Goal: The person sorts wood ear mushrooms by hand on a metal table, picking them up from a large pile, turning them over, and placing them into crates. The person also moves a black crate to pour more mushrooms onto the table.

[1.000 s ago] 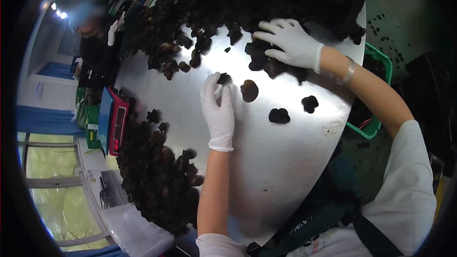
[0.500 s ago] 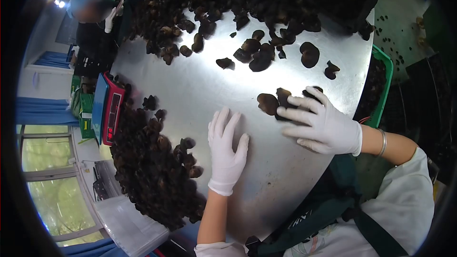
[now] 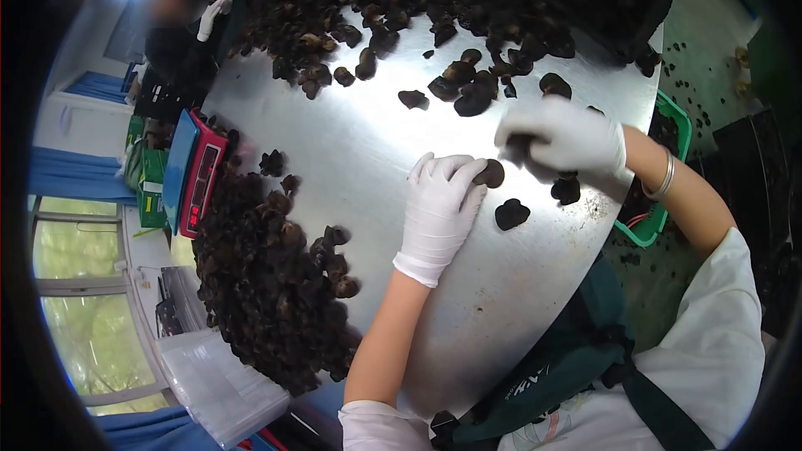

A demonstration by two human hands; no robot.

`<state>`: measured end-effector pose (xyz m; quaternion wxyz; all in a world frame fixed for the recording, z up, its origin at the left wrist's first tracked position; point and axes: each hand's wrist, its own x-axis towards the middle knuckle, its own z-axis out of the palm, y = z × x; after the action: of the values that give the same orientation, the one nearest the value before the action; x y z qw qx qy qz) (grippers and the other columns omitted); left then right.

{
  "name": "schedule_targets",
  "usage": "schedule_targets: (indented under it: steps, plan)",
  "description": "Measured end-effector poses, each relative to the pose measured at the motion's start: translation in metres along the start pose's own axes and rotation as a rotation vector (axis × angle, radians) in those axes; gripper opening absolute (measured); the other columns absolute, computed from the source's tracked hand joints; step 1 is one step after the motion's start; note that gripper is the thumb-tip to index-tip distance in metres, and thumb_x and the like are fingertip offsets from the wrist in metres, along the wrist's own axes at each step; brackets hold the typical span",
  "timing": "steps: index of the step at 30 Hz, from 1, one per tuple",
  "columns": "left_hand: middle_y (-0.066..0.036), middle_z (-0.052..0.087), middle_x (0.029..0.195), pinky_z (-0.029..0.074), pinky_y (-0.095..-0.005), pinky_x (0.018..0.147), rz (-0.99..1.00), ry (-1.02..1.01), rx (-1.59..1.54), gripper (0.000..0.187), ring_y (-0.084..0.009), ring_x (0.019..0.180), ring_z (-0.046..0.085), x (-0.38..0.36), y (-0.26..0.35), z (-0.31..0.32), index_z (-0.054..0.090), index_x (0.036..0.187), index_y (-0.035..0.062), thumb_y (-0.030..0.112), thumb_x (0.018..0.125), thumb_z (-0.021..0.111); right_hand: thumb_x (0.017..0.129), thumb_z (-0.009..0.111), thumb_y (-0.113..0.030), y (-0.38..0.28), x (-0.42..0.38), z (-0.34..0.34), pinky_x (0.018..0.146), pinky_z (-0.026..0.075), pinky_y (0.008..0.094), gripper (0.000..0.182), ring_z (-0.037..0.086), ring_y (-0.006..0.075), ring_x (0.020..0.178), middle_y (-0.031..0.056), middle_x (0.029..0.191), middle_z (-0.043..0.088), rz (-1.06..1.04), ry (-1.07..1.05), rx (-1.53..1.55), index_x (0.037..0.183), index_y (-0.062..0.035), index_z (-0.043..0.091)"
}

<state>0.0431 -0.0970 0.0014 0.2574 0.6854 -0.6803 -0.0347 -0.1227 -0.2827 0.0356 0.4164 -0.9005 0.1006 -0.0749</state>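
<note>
My left hand [image 3: 441,210], in a white glove, is closed with a dark brown wood ear mushroom [image 3: 491,173] pinched between thumb and fingers, just over the metal table. To its right, my right hand [image 3: 572,135], gloved too and smeared by motion, curls round another dark wood ear mushroom [image 3: 519,149]. Below the hands a loose black piece [image 3: 512,214] lies on the steel, and a second loose piece [image 3: 565,191] sits under my right wrist. Beyond my right hand a rounded piece [image 3: 555,85] shows partly.
A large heap of mushrooms [image 3: 368,0] covers the table's far side. Another pile [image 3: 267,284] lies at left, beside a red scale [image 3: 199,179]. A green basket [image 3: 642,232] stands past the right edge of the metal table [image 3: 468,317]. A co-worker [image 3: 180,29] is at the far left.
My left hand has moved up and right and closed on a mushroom. My right hand has gone from spread over several pieces to curled round one, further up.
</note>
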Motion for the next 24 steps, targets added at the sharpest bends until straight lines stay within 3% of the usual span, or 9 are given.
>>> schedule_targets:
  steps: [3,7,11,13,14,16,20,23,24]
  plan:
    - [-0.009,0.061,0.120,0.043,-0.0418,0.101,-0.105,0.054,-0.036,0.033,-0.0274,0.106,0.059,-0.002,-0.003,-0.003,0.061,0.119,0.0074,0.007,0.087,0.067,0.078,0.055,0.004,0.031,0.036,-0.019,0.080,0.052,0.0373,0.023,0.064,0.0283,0.089,0.0122,0.092,0.064,-0.183,0.408,-0.116,0.098,-0.0036,0.063]
    - [-0.015,0.059,0.124,0.046,-0.0389,0.098,-0.337,0.337,-0.410,0.023,-0.0262,0.108,0.059,0.003,-0.020,0.003,0.059,0.118,0.0013,0.007,0.096,0.059,0.082,0.058,-0.002,0.018,0.038,0.020,0.078,0.051,0.0431,0.010,0.063,0.0346,0.088,0.0153,0.091,0.064,-0.073,0.314,-0.283,0.091,-0.0040,0.060]
    - [-0.018,0.053,0.138,0.043,-0.0345,0.103,-0.297,0.247,-0.373,0.022,-0.0266,0.122,0.055,0.000,-0.031,-0.005,0.056,0.119,-0.0020,0.008,0.099,0.053,0.079,0.054,-0.002,-0.010,0.011,0.017,0.082,0.052,0.0397,0.022,0.065,0.0312,0.088,0.0135,0.089,0.064,-0.197,0.048,-0.035,0.098,-0.0044,0.064]
    - [-0.017,0.052,0.141,0.042,-0.0336,0.105,-0.323,0.244,-0.407,0.024,-0.0243,0.125,0.053,-0.003,-0.026,-0.006,0.055,0.122,-0.0023,0.008,0.101,0.051,0.084,0.049,-0.004,0.007,0.021,-0.001,0.085,0.053,0.0395,0.024,0.067,0.0305,0.091,0.0153,0.099,0.068,-0.113,0.270,-0.057,0.101,-0.0033,0.066]
    - [-0.016,0.052,0.140,0.042,-0.0337,0.105,-0.355,0.258,-0.490,0.024,-0.0236,0.125,0.054,-0.002,-0.024,-0.005,0.055,0.123,-0.0024,0.008,0.101,0.051,0.083,0.050,-0.003,0.021,0.042,-0.032,0.084,0.053,0.0392,0.027,0.065,0.0284,0.088,0.0151,0.101,0.066,-0.029,0.368,0.184,0.106,-0.0027,0.064]
    - [-0.024,0.050,0.142,0.040,-0.0407,0.107,-0.392,0.293,-0.605,0.021,-0.0322,0.129,0.051,0.000,-0.029,-0.002,0.055,0.117,-0.0017,0.010,0.101,0.053,0.087,0.057,-0.017,0.035,0.063,-0.033,0.093,0.047,0.0397,0.031,0.058,0.0295,0.104,0.0141,0.115,0.060,-0.060,0.430,-0.114,0.115,-0.0056,0.062]
    - [-0.024,0.051,0.140,0.040,-0.0406,0.107,-0.441,0.285,-0.653,0.021,-0.0322,0.128,0.051,0.002,-0.029,0.000,0.056,0.117,-0.0028,0.010,0.100,0.053,0.090,0.063,-0.049,0.059,0.094,0.009,0.106,0.039,0.0470,0.052,0.050,0.0341,0.122,0.0143,0.128,0.055,-0.130,0.260,-0.570,0.128,-0.0129,0.060]
    - [-0.020,0.053,0.137,0.040,-0.0382,0.107,-0.407,0.283,-0.610,0.024,-0.0278,0.125,0.053,-0.003,-0.034,0.002,0.055,0.121,-0.0041,0.009,0.101,0.051,0.094,0.061,-0.043,0.052,0.099,0.003,0.090,0.049,0.0446,0.033,0.057,0.0329,0.113,0.0121,0.126,0.056,-0.080,0.173,-0.659,0.107,-0.0118,0.061]
    - [-0.016,0.055,0.134,0.041,-0.0358,0.106,-0.381,0.280,-0.547,0.027,-0.0235,0.122,0.054,-0.004,-0.034,0.001,0.054,0.126,-0.0047,0.008,0.102,0.050,0.094,0.063,-0.041,0.055,0.098,0.005,0.077,0.053,0.0431,0.032,0.063,0.0318,0.097,0.0130,0.110,0.061,-0.102,0.289,-0.567,0.098,-0.0096,0.058]
